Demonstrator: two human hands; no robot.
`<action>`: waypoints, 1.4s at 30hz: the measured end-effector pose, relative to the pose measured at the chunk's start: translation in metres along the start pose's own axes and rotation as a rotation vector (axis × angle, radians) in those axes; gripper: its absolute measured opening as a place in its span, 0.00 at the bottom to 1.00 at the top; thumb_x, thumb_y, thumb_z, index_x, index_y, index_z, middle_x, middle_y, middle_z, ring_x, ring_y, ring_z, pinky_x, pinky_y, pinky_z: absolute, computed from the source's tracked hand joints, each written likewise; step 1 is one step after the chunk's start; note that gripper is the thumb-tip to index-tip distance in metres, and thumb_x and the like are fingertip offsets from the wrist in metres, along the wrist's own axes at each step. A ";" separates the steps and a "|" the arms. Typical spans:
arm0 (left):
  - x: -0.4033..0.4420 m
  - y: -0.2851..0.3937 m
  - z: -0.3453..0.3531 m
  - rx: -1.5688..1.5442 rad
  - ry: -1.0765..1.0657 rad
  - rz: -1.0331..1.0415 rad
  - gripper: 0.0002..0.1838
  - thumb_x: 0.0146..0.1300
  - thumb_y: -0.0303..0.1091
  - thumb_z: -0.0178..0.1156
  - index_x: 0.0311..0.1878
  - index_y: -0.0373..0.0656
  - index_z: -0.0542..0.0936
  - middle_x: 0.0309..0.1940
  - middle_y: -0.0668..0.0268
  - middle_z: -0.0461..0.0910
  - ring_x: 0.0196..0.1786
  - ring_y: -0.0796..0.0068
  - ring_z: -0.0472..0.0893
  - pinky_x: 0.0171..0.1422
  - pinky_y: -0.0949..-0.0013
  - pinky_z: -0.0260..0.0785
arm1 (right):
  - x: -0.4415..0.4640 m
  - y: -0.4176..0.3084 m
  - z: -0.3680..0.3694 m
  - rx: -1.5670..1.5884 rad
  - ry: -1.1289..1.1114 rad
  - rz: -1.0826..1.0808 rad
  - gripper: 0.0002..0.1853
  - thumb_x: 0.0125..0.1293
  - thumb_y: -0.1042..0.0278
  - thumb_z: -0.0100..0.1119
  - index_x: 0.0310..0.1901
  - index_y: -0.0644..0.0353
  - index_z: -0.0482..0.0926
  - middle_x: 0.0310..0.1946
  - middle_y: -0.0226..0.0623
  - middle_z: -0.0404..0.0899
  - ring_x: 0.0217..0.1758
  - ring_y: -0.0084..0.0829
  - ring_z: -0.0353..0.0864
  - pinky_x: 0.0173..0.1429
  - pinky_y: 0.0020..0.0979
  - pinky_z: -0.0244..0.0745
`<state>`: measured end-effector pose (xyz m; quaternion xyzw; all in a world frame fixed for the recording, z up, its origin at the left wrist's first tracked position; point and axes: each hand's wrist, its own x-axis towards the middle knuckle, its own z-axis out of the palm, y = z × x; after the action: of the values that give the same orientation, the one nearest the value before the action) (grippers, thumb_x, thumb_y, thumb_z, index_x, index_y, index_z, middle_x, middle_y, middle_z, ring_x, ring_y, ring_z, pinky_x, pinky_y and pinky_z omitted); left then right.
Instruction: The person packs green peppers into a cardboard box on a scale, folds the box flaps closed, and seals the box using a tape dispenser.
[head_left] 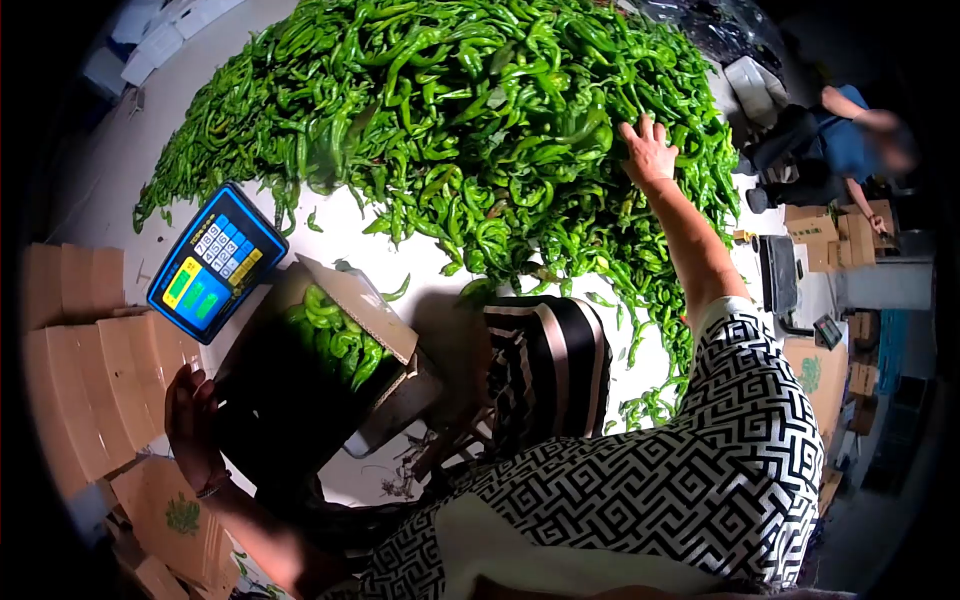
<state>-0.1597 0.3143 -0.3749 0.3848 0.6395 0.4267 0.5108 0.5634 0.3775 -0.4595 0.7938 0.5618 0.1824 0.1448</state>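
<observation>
A large heap of long green peppers (480, 130) covers the floor in front of me. My right hand (651, 157) reaches out to the right side of the heap, fingers spread and touching the peppers, with nothing gripped. In deep shadow at lower left, my left hand (191, 415) is beside an open cardboard box (365, 310), its fingers stretched upward and apart. Some green peppers (338, 340) lie inside the box; its near part is too dark to make out. Behind the box, a blue-framed scale display (218, 262) with a keypad stands tilted.
Stacked cardboard boxes (100, 380) stand on the left. A striped cloth over my leg (548, 365) lies between me and the heap. At right, another person in a blue top (850, 140) is near open cartons (830, 235). A black scale platform (778, 275) is close by.
</observation>
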 end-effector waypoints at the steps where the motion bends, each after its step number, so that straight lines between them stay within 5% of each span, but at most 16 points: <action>1: 0.001 0.000 0.000 -0.003 0.005 0.000 0.25 0.68 0.48 0.53 0.62 0.42 0.70 0.49 0.67 0.77 0.49 0.73 0.77 0.52 0.71 0.67 | 0.002 -0.001 0.000 -0.005 -0.043 0.017 0.35 0.45 0.60 0.72 0.56 0.33 0.65 0.63 0.34 0.56 0.64 0.45 0.59 0.48 0.57 0.71; 4: 0.008 -0.005 -0.005 -0.069 -0.025 0.014 0.23 0.67 0.47 0.55 0.58 0.42 0.73 0.47 0.67 0.78 0.49 0.74 0.77 0.50 0.72 0.67 | 0.022 0.005 -0.004 0.045 -0.171 -0.022 0.36 0.44 0.62 0.72 0.55 0.33 0.64 0.63 0.35 0.56 0.62 0.47 0.63 0.47 0.53 0.76; 6: 0.013 -0.010 -0.010 -0.145 -0.083 0.028 0.22 0.68 0.45 0.54 0.59 0.41 0.73 0.47 0.66 0.78 0.47 0.74 0.77 0.51 0.71 0.67 | 0.032 0.016 -0.008 0.079 -0.173 -0.094 0.36 0.43 0.64 0.70 0.56 0.34 0.65 0.57 0.38 0.62 0.57 0.50 0.69 0.52 0.40 0.78; 9: 0.012 -0.016 -0.013 -0.195 -0.088 0.034 0.22 0.68 0.45 0.54 0.59 0.40 0.73 0.46 0.67 0.78 0.46 0.74 0.77 0.50 0.71 0.67 | 0.034 0.032 -0.029 0.214 -0.119 -0.088 0.35 0.42 0.62 0.69 0.56 0.34 0.67 0.50 0.39 0.67 0.54 0.44 0.72 0.52 0.41 0.75; 12: 0.005 -0.017 -0.013 -0.146 -0.072 0.055 0.23 0.69 0.46 0.53 0.59 0.40 0.73 0.47 0.67 0.77 0.46 0.75 0.77 0.50 0.73 0.66 | 0.055 0.082 -0.008 0.561 0.001 -0.158 0.38 0.41 0.70 0.70 0.60 0.45 0.70 0.47 0.44 0.73 0.50 0.42 0.75 0.50 0.36 0.74; 13: 0.002 -0.013 -0.013 -0.114 -0.037 0.056 0.23 0.69 0.45 0.53 0.59 0.40 0.72 0.47 0.67 0.77 0.46 0.75 0.77 0.50 0.73 0.66 | 0.087 0.120 0.051 1.020 -0.085 -0.034 0.38 0.43 0.74 0.69 0.61 0.58 0.69 0.43 0.42 0.79 0.43 0.38 0.79 0.45 0.31 0.75; 14: 0.000 -0.013 -0.014 -0.084 -0.005 0.060 0.22 0.69 0.45 0.53 0.60 0.41 0.72 0.48 0.67 0.77 0.47 0.75 0.77 0.50 0.73 0.65 | 0.063 0.108 -0.002 1.140 0.024 -0.011 0.35 0.46 0.75 0.67 0.60 0.63 0.70 0.36 0.36 0.82 0.36 0.30 0.80 0.41 0.28 0.74; 16: -0.006 -0.011 -0.016 -0.103 -0.022 0.103 0.21 0.71 0.43 0.50 0.61 0.40 0.71 0.49 0.65 0.77 0.47 0.78 0.77 0.48 0.76 0.67 | 0.047 0.121 -0.060 1.423 -0.214 0.170 0.30 0.47 0.78 0.65 0.56 0.62 0.73 0.33 0.30 0.80 0.33 0.26 0.78 0.38 0.28 0.74; 22: -0.026 -0.004 -0.019 -0.161 -0.018 0.144 0.21 0.71 0.42 0.50 0.62 0.40 0.70 0.51 0.65 0.77 0.48 0.80 0.77 0.47 0.80 0.69 | 0.011 0.134 -0.157 1.823 -0.132 -0.014 0.21 0.52 0.73 0.63 0.50 0.55 0.75 0.37 0.28 0.76 0.35 0.24 0.77 0.38 0.25 0.73; 26: -0.035 -0.008 -0.031 -0.238 -0.013 0.162 0.21 0.71 0.41 0.50 0.62 0.41 0.70 0.52 0.64 0.77 0.49 0.79 0.77 0.48 0.79 0.68 | -0.031 0.064 -0.234 2.140 -0.262 -0.263 0.21 0.53 0.74 0.63 0.51 0.57 0.73 0.41 0.34 0.78 0.41 0.30 0.80 0.45 0.32 0.79; 30: -0.047 -0.017 -0.045 -0.226 -0.030 0.207 0.22 0.70 0.43 0.51 0.62 0.42 0.70 0.53 0.64 0.76 0.51 0.79 0.77 0.52 0.78 0.69 | -0.074 -0.031 -0.280 2.385 -0.583 -0.472 0.23 0.51 0.77 0.61 0.52 0.59 0.71 0.43 0.45 0.79 0.37 0.38 0.84 0.33 0.36 0.86; 33: -0.044 -0.027 -0.055 -0.280 -0.055 0.225 0.21 0.70 0.41 0.49 0.63 0.43 0.70 0.55 0.64 0.76 0.52 0.77 0.76 0.54 0.75 0.66 | -0.094 -0.099 -0.306 2.373 -0.872 -0.706 0.24 0.48 0.78 0.62 0.50 0.61 0.70 0.42 0.45 0.79 0.39 0.39 0.84 0.39 0.37 0.85; 37: -0.039 -0.091 -0.084 -0.374 -0.059 0.295 0.20 0.68 0.43 0.52 0.58 0.45 0.73 0.52 0.65 0.79 0.52 0.74 0.77 0.57 0.70 0.65 | -0.178 -0.216 -0.318 2.163 -0.805 -0.892 0.27 0.41 0.75 0.66 0.47 0.61 0.72 0.38 0.38 0.79 0.37 0.31 0.81 0.44 0.29 0.80; 42: -0.055 -0.090 -0.089 -0.449 -0.007 0.340 0.20 0.69 0.41 0.51 0.59 0.42 0.72 0.52 0.62 0.78 0.52 0.73 0.77 0.55 0.71 0.66 | -0.193 -0.292 -0.330 1.948 -0.875 -1.102 0.24 0.44 0.80 0.64 0.47 0.61 0.73 0.39 0.32 0.78 0.41 0.26 0.79 0.48 0.26 0.76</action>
<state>-0.2424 0.2193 -0.4318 0.3652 0.4535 0.6360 0.5064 0.1107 0.2987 -0.3171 0.2178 0.6309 -0.6903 -0.2793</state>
